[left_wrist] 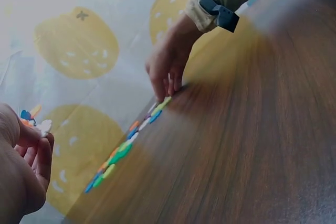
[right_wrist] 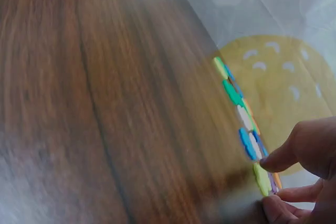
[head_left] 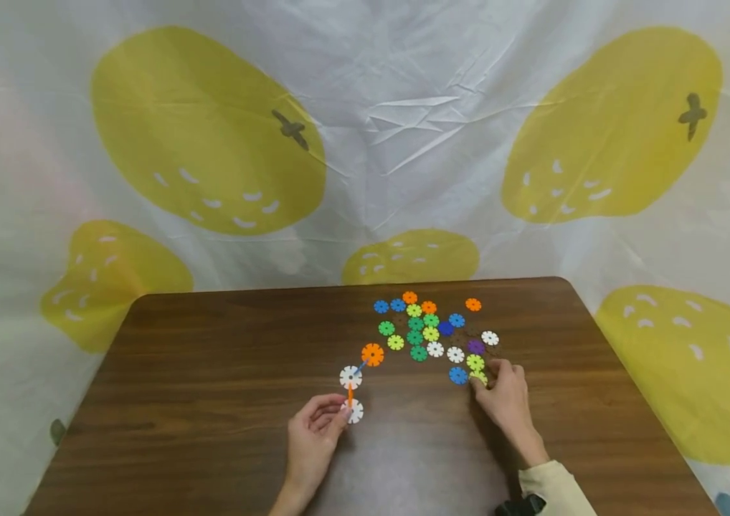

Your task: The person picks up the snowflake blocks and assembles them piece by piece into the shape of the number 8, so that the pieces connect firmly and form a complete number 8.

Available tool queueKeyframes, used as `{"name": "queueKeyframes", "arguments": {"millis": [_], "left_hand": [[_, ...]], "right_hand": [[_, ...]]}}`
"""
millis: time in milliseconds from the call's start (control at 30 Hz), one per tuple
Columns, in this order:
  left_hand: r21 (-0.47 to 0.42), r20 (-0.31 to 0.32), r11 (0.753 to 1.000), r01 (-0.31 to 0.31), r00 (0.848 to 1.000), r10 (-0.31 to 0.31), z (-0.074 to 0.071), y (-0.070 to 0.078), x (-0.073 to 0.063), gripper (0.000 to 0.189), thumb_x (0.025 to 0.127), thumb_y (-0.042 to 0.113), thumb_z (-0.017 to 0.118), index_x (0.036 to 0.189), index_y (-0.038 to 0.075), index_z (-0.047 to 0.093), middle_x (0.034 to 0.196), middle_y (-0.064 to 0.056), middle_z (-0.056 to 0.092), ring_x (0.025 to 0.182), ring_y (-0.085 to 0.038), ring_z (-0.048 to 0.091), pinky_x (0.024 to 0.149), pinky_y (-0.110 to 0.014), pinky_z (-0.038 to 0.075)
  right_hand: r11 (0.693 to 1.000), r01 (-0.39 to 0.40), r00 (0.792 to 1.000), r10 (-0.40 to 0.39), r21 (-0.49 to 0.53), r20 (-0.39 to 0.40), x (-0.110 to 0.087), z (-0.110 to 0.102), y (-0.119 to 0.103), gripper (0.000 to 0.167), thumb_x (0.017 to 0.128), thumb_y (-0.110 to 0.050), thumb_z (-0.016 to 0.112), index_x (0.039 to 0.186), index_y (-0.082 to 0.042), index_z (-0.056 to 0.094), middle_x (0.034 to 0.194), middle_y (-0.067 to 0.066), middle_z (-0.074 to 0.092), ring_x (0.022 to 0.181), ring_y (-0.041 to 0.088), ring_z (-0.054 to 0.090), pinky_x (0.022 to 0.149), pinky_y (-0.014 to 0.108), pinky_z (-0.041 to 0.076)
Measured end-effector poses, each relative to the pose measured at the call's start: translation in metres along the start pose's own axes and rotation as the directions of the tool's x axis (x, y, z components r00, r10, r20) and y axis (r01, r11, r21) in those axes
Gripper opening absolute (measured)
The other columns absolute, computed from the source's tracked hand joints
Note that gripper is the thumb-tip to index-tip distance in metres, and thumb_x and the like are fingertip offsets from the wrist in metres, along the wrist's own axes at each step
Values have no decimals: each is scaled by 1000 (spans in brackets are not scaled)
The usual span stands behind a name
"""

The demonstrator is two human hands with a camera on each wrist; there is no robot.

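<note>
My left hand [head_left: 318, 428] pinches a white notched disc [head_left: 356, 411] at the near end of a joined chain. From there the chain runs through an orange disc seen edge-on [head_left: 351, 394], another white disc [head_left: 351, 378] and a blue disc seen edge-on [head_left: 361, 367] to an orange disc [head_left: 373, 355]. In the left wrist view the held white piece [left_wrist: 44, 127] shows between thumb and fingers. My right hand [head_left: 508, 398] reaches down to a yellow-green disc [head_left: 478, 378] at the pile's near right edge, thumb and fingertips at its rim. A second yellow-green disc [head_left: 475, 362] lies just beyond.
Several loose discs in green, white, blue, orange and purple [head_left: 475, 347] lie flat on the brown wooden table [head_left: 210, 387]. A blue disc [head_left: 458, 375] lies left of my right fingers. Behind the table hangs a pale curtain [head_left: 378, 179] with yellow fruit shapes.
</note>
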State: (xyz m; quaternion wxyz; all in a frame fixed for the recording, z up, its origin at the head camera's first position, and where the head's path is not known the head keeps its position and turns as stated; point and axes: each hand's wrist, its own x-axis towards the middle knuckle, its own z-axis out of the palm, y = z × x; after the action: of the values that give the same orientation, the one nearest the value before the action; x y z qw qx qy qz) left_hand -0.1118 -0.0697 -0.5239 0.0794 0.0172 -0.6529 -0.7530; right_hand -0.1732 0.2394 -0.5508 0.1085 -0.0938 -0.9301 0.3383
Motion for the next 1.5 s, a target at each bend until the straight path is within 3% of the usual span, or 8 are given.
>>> {"name": "queueKeyframes", "arguments": {"millis": [267, 633, 833, 1067, 1300, 1500], "left_hand": [[-8, 6, 999, 32, 999, -32, 0, -1, -2, 24, 84, -12, 72, 107, -17, 64, 94, -27, 69, 74, -4, 68, 67, -16, 59], [1, -5, 999, 37, 999, -37, -1, 0, -3, 24, 85, -11, 72, 107, -17, 65, 94, -24, 70, 75, -4, 67, 67, -15, 58], [-3, -6, 999, 34, 999, -34, 0, 0, -2, 25, 86, -9, 72, 108, -17, 65, 94, -21, 70, 75, -3, 67, 67, -16, 58], [-55, 15, 998, 40, 999, -39, 2, 1, 2, 26, 86, -10, 71, 109, -19, 63, 91, -11, 71, 74, -4, 69, 68, -22, 61], [-80, 17, 997, 1, 1000, 1, 6, 2, 5, 23, 86, -11, 71, 106, -20, 64, 81, 2, 70, 69, -5, 68, 65, -21, 60], [-115, 12, 993, -12, 1000, 14, 10, 7, 5, 26, 87, -9, 70, 109, -21, 63, 83, -2, 72, 70, -6, 69, 66, -22, 61]], "right_hand": [[999, -10, 1000, 10, -32, 0, -2, -4, 11, 30, 83, -8, 74, 104, 12, 64, 94, 29, 60, 102, 42, 52, 86, 52, 43], [999, 6, 998, -4, -44, 55, -5, -9, 12, 31, 83, -10, 78, 104, 9, 64, 93, 26, 62, 102, 39, 52, 85, 50, 43], [997, 34, 997, -30, -62, 74, -5, -8, 12, 31, 82, -10, 79, 103, 4, 62, 93, 22, 68, 89, 35, 63, 80, 50, 49], [989, 146, 988, -147, -38, -46, -11, -6, 0, 20, 81, 3, 72, 98, -3, 62, 80, 12, 74, 70, 27, 69, 64, 43, 52], [933, 347, 930, -330, 93, -160, -30, -5, -39, 23, 76, 13, 77, 90, -2, 67, 73, 6, 71, 65, 16, 68, 59, 24, 58], [820, 475, 880, -451, 319, -151, -49, 1, -76, 27, 74, 14, 81, 91, -4, 69, 77, 1, 72, 68, 7, 67, 64, 17, 59]]}}
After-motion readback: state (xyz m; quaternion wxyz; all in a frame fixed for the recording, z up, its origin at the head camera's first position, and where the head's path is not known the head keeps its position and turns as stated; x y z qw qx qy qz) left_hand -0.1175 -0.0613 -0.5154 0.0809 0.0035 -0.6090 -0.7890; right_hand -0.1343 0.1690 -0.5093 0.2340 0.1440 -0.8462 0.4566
